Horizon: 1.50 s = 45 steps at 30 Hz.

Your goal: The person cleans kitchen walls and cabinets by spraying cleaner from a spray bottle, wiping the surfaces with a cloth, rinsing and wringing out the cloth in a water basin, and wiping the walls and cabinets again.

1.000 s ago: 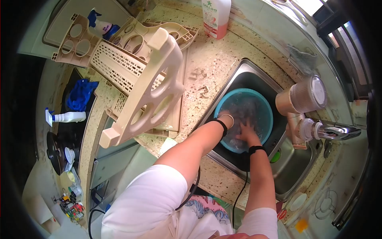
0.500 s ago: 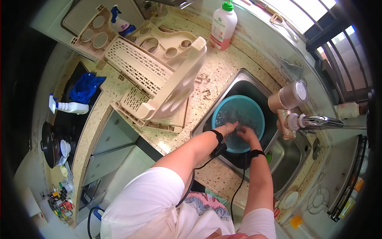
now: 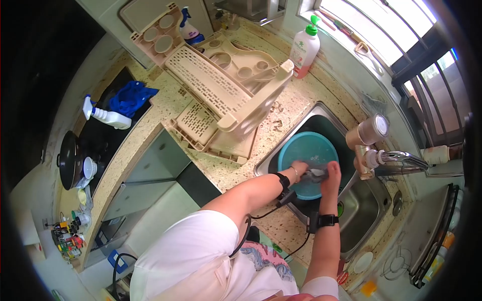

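A round blue basin (image 3: pixel 306 148) sits in the steel sink (image 3: pixel 369 210). My left hand (image 3: pixel 299 168) and my right hand (image 3: pixel 332 174) meet over the basin's near rim. Between them they grip a small pale grey wet thing (image 3: pixel 315 174), probably a cloth; its exact shape is unclear. My left wrist wears a black band and a thin bracelet. On my right forearm there is a black band with a cable running down from it.
A tap (image 3: pixel 396 161) with a beige filter cartridge (image 3: pixel 369 130) overhangs the sink's right side. Beige dish-rack parts (image 3: pixel 226 98) are stacked on the speckled counter to the left. A soap bottle (image 3: pixel 305 46) stands behind. A spray bottle (image 3: pixel 104 116), blue cloth (image 3: pixel 131 95) and pan (image 3: pixel 69 160) lie on the hob.
Both hands have come up out of the basin's water toward its near rim and now hold the grey thing between them. The view has pulled back and shifted.
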{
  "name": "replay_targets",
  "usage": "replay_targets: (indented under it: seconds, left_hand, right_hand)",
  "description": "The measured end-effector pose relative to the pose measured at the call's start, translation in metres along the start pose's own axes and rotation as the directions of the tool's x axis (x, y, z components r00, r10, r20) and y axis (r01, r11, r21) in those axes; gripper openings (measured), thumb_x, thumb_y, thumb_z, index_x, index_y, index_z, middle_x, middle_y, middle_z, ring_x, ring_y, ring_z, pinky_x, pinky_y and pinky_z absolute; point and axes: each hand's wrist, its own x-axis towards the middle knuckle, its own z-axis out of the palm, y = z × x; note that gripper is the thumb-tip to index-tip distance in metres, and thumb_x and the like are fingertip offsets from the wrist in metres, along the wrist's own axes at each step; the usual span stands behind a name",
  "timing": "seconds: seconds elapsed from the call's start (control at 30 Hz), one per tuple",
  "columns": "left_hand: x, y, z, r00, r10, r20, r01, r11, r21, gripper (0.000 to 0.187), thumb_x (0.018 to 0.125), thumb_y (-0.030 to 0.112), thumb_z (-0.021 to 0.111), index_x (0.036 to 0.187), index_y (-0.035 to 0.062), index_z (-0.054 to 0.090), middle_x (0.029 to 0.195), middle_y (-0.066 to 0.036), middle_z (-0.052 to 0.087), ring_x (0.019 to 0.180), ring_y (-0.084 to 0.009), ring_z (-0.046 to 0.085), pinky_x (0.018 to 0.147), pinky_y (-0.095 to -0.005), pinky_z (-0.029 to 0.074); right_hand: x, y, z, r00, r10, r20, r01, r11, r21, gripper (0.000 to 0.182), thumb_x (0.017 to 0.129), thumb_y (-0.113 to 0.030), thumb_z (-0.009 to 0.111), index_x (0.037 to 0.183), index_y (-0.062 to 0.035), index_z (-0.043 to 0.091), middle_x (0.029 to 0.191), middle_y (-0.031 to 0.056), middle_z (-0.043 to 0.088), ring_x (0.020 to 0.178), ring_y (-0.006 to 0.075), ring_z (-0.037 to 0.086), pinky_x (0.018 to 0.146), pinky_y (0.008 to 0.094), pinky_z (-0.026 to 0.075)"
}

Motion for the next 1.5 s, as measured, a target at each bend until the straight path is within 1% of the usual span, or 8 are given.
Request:
replay_targets:
  seconds: [0.13,0.17,0.3,0.47,0.6,0.73,0.93,1.5]
  left_hand:
    - [-0.015,-0.009,0.035,0.938,0.342,0.054,-0.346,0.933,0.103,0.020,0.076,0.008,0.050,0.095,0.0037,0.058,0.083,-0.008,0.058,0.082,-0.0192,0.056,0.073,-0.0295,0.043]
    - [-0.019,-0.009,0.037,0.926,0.351,0.137,-0.363,0.929,0.073,0.018,0.077,0.012,0.052,0.092,0.0041,0.059,0.083,-0.007,0.058,0.080,-0.0185,0.056,0.072,-0.0299,0.043]
    - [-0.049,-0.006,0.042,0.877,0.364,0.313,-0.393,0.919,0.035,0.023,0.078,0.027,0.061,0.085,0.0054,0.061,0.084,-0.005,0.059,0.080,-0.0163,0.055,0.072,-0.0311,0.043]
    - [-0.088,-0.012,0.030,0.970,0.230,-0.076,-0.204,0.944,0.259,0.064,0.068,0.037,0.073,0.118,0.0057,0.047,0.119,-0.012,0.051,0.111,-0.0257,0.047,0.093,-0.0419,0.036]
    - [-0.112,0.006,0.017,0.830,-0.172,0.531,0.252,0.964,-0.081,0.049,0.074,0.017,0.068,0.118,0.0080,0.048,0.123,-0.014,0.049,0.115,-0.0297,0.046,0.095,-0.0485,0.036]
    - [-0.071,-0.005,0.008,0.762,-0.362,0.537,0.371,0.924,0.096,0.028,0.074,0.002,0.064,0.100,0.0081,0.058,0.108,-0.011,0.058,0.097,-0.0277,0.057,0.081,-0.0384,0.047]
    - [-0.100,0.011,0.020,0.809,-0.361,0.463,0.127,0.878,0.462,0.016,0.070,0.002,0.067,0.081,0.0104,0.059,0.073,-0.002,0.056,0.061,-0.0085,0.050,0.038,-0.0167,0.024]
    - [-0.121,-0.016,0.026,0.972,0.134,0.194,-0.232,0.691,0.685,0.016,0.067,0.011,0.064,0.078,0.0077,0.052,0.066,-0.005,0.051,0.047,-0.0066,0.045,0.034,-0.0197,0.027]
  right_hand:
    - [-0.003,0.025,-0.001,0.942,0.003,-0.336,-0.024,0.998,-0.056,0.029,0.087,-0.027,0.053,0.110,-0.0093,0.050,0.100,0.0040,0.054,0.092,0.0168,0.051,0.083,0.0310,0.040]
    - [-0.007,0.029,-0.005,0.916,0.317,-0.246,-0.232,0.919,0.319,0.040,0.088,-0.041,0.048,0.115,-0.0120,0.049,0.109,0.0059,0.053,0.098,0.0185,0.051,0.087,0.0331,0.040]
    - [-0.033,0.039,0.005,0.961,0.269,-0.059,-0.173,0.758,0.629,0.045,0.086,-0.051,0.044,0.110,-0.0124,0.051,0.105,0.0079,0.055,0.099,0.0220,0.053,0.087,0.0368,0.043]
    - [-0.029,0.029,-0.005,0.967,0.196,-0.165,-0.121,0.917,0.381,0.036,0.087,-0.034,0.050,0.108,-0.0043,0.050,0.103,0.0122,0.054,0.095,0.0266,0.054,0.079,0.0390,0.047]
    - [-0.030,0.014,0.009,0.977,0.011,-0.212,-0.010,1.000,0.004,0.031,0.081,-0.009,0.054,0.109,0.0026,0.049,0.103,0.0138,0.056,0.089,0.0255,0.056,0.077,0.0351,0.047]
    - [-0.050,-0.022,0.026,0.971,0.232,-0.053,-0.238,0.949,-0.208,0.029,0.082,-0.013,0.055,0.107,0.0033,0.053,0.102,0.0134,0.057,0.090,0.0220,0.057,0.077,0.0310,0.046]
    - [-0.034,-0.019,0.014,0.934,0.237,0.268,-0.063,0.847,-0.527,0.034,0.081,-0.014,0.059,0.111,0.0019,0.054,0.115,0.0122,0.053,0.093,0.0174,0.055,0.078,0.0282,0.046]
    - [-0.040,0.007,0.019,0.966,0.188,0.177,-0.084,0.878,-0.471,0.031,0.085,-0.014,0.055,0.115,-0.0057,0.052,0.093,0.0090,0.058,0.074,0.0147,0.057,0.069,0.0280,0.047]
